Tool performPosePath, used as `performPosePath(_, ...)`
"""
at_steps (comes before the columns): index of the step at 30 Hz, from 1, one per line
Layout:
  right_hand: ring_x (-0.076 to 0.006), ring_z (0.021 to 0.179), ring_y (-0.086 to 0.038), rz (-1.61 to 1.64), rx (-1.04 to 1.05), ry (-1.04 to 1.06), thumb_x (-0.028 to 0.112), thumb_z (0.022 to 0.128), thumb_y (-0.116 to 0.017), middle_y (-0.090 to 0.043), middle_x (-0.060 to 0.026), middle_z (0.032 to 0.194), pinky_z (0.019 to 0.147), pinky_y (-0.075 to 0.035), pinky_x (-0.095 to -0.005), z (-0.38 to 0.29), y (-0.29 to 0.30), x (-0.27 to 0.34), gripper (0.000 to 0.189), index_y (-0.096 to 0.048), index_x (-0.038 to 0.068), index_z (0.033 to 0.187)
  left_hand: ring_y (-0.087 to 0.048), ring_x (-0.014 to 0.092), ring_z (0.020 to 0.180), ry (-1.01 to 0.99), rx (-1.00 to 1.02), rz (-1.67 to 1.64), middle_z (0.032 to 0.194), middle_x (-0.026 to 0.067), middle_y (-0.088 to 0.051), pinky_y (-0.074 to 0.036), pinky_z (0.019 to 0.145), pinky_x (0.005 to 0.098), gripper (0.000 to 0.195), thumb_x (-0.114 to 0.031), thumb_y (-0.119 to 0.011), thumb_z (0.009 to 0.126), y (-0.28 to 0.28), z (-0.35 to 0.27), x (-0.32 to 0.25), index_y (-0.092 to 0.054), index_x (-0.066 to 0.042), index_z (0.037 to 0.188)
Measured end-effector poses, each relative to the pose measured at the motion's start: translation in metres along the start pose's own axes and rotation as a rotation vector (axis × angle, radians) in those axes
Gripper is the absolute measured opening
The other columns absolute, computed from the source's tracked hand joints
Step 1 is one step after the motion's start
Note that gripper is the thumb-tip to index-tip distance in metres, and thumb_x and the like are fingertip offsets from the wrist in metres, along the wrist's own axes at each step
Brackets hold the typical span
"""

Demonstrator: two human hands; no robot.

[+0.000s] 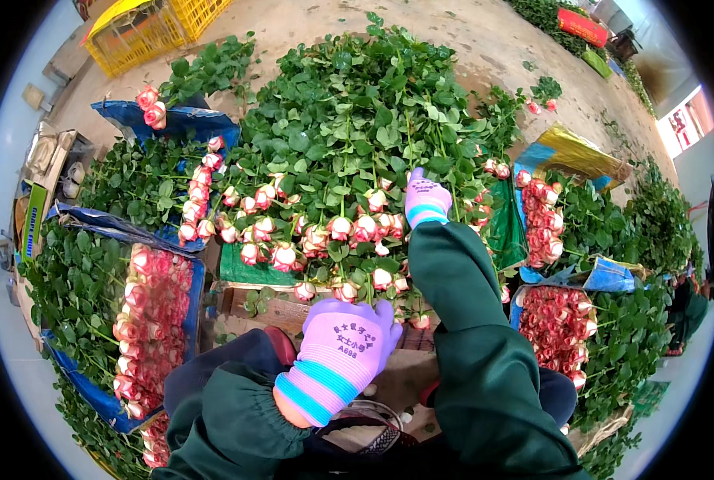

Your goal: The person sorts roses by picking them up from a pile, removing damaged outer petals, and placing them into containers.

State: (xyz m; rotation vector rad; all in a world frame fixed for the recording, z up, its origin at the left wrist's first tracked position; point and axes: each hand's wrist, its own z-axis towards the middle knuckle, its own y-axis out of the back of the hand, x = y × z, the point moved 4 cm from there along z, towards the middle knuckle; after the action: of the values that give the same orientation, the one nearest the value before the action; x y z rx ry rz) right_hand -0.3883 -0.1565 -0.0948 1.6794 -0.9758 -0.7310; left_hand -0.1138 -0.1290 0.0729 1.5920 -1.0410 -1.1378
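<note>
Both my hands wear lilac knit gloves with blue-striped cuffs and printed writing on the back. My left hand (346, 336) is low over the front of a wooden bench (255, 306), just below several white-and-pink roses (345, 292). Its fingertips are hidden, so any hold cannot be told. Farther forward, my right hand (427, 198) reaches in among the rose stems, beside a pink-edged bloom (376, 199). One finger extends toward the leaves and the others are hidden under the hand. A large heap of leafy rose stems (357, 108) spreads before me, blooms facing me, over green sheeting (252, 264).
To the left, blue sheets (192, 312) separate stacked roses (153, 318). On the right are more stacked roses (555, 330) and a yellow-blue sheet (573, 159). A yellow crate (147, 36) stands on the floor at the far left. Loose roses (543, 105) lie beyond the heap.
</note>
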Motion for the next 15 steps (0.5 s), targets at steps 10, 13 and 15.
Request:
performPosePath(10, -0.006, 0.057, -0.052, 1.597, 0.589, 0.32, 0.015, 0.085, -0.065, -0.064, 0.0005, 0.084, 0.047, -0.037, -0.0195, -0.065, 0.086, -0.012, 0.039, -0.056, 0.005, 0.121, -0.062, 0.025, 0.056, -0.059, -0.033, -0.039, 0.061, 0.0057, -0.063, -0.044, 0.052, 0.0409, 0.031, -0.037, -0.049, 0.092, -0.004, -0.004, -0.001, -0.061, -0.009, 0.092)
performPosePath(13, -0.0048, 0.066, -0.055, 1.626, 0.572, 0.411, 0.023, 0.088, -0.065, -0.061, 0.0018, 0.081, 0.052, -0.038, -0.0173, -0.123, 0.121, -0.012, 0.047, -0.049, 0.001, 0.125, -0.063, 0.025, 0.057, -0.048, -0.046, -0.053, 0.061, 0.0059, -0.063, -0.044, 0.053, 0.0409, 0.028, -0.036, -0.049, 0.091, -0.001, -0.013, -0.006, -0.06, -0.01, 0.089)
performPosePath(15, -0.0054, 0.065, -0.055, 1.647, 0.534, 0.44, 0.026, 0.088, -0.066, -0.061, 0.0009, 0.081, 0.054, -0.041, -0.018, -0.146, 0.121, -0.009, 0.05, -0.048, -0.001, 0.125, -0.062, 0.027, 0.058, -0.055, -0.106, -0.05, 0.062, 0.0077, -0.063, -0.044, 0.056, 0.0411, 0.028, -0.035, -0.049, 0.091, 0.002, -0.023, -0.005, -0.059, -0.009, 0.088)
